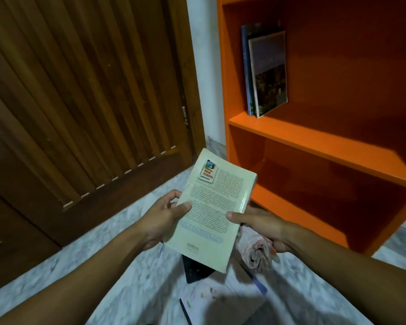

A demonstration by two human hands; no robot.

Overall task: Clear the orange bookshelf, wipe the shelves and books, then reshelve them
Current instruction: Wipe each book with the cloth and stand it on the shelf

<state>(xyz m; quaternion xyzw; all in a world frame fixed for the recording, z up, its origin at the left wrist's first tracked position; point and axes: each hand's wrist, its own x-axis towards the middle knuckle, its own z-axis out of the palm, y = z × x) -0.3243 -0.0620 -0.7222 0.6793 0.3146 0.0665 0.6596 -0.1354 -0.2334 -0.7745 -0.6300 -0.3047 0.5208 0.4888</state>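
I hold a pale cream paperback [211, 207], back cover up, in front of me above the floor. My left hand [164, 219] grips its left edge, thumb on the cover. My right hand [260, 224] holds its right edge with the thumb on top, and also has a rolled, patterned cloth [256, 252] under its fingers. The orange bookshelf [314, 141] stands to the right. Two books [265, 71] lean upright at the left of its upper shelf. The lower shelf holds nothing.
A dark wooden slatted door [80, 102] fills the left. More books lie on the marble floor [127, 289] below my hands: a dark one [195, 270] and a white one [227, 299].
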